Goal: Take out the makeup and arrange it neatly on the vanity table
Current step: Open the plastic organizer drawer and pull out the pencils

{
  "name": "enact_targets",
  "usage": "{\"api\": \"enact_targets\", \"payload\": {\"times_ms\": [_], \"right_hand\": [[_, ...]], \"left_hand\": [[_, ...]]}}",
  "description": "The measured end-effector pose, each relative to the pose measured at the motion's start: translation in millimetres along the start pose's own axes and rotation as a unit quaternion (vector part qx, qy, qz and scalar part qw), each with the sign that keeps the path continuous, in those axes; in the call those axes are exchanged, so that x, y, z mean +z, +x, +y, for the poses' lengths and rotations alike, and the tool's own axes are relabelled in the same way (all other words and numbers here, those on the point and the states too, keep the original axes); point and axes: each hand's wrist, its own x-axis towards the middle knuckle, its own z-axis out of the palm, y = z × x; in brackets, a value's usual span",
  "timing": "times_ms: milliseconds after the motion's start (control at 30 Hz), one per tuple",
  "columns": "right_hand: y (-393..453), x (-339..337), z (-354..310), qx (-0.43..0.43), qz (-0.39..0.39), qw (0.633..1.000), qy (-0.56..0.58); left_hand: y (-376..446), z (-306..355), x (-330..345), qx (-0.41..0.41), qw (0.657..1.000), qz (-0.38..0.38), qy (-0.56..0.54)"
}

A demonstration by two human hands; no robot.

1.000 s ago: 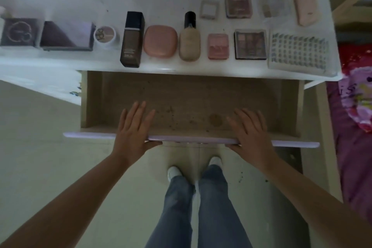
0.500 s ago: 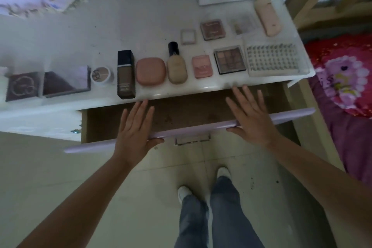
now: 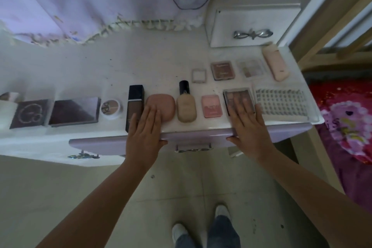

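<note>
Both hands: I see flat, fingers straight, palms on the lilac drawer front (image 3: 191,140), apparently closed.
Left hand (image 3: 144,134): 7 o'clock of pink compact (image 3: 163,104).
Right hand (image 3: 248,127): fingertips over eyeshadow palette (image 3: 237,94).
Makeup: rowed on counter (image 3: 141,66).

Both arms reach forward — left hand (image 3: 144,134) and right hand (image 3: 248,127) flat, fingers straight, thumbs tucked underneath.
</note>
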Motion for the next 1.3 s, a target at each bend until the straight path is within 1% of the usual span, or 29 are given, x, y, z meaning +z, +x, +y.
{"api": "enact_targets", "payload": {"times_ms": [133, 233, 300, 367, 500, 567, 633, 733, 800, 933, 1033, 1167, 1233, 1300], "right_hand": [[-2, 4, -4, 0.007, -0.034, 0.999, -0.018], [0, -5, -13, 0.017, -0.054, 0.998, -0.015], [4, -17, -21, 0.008, -0.057, 0.998, 0.015], [13, -31, -32, -0.03, -0.058, 0.997, 0.049], [44, -71, -66, -0.124, -0.042, 0.986, 0.106], [59, -93, -91, -0.184, -0.05, 0.974, 0.12], [68, -115, -121, -0.256, -0.018, 0.956, 0.141], [63, -160, -183, -0.37, 0.018, 0.918, 0.144], [46, -188, -230, -0.427, 0.027, 0.894, 0.133], [-22, -238, -333, -0.542, 0.006, 0.834, 0.103], [-108, -276, -407, -0.623, -0.002, 0.777, 0.091], [-259, -320, -487, -0.729, -0.01, 0.676, 0.104], [-330, -336, -512, -0.765, -0.012, 0.634, 0.114], [-416, -356, -537, -0.803, -0.008, 0.584, 0.116]], "left_hand": [[2, 2, -2, -0.009, 1.0, -0.017, 0.01], [1, 7, -7, -0.026, 0.997, -0.077, 0.019], [0, 10, -11, -0.054, 0.995, -0.09, -0.001], [-4, 17, -22, -0.082, 0.993, -0.083, -0.02], [-20, 20, -66, -0.175, 0.983, -0.028, -0.048], [-40, 11, -89, -0.236, 0.971, -0.018, -0.04], [-70, -2, -109, -0.308, 0.95, -0.018, -0.039], [-137, -19, -142, -0.424, 0.905, -0.023, -0.029], [-199, -25, -163, -0.5, 0.866, -0.022, -0.022], [-346, -13, -199, -0.629, 0.777, -0.019, -0.009], [-463, 20, -218, -0.718, 0.696, -0.029, 0.006], [-614, 93, -236, -0.814, 0.579, -0.041, 0.016], [-674, 127, -246, -0.843, 0.536, -0.048, 0.014], [-743, 173, -260, -0.875, 0.479, -0.057, 0.029]]}}
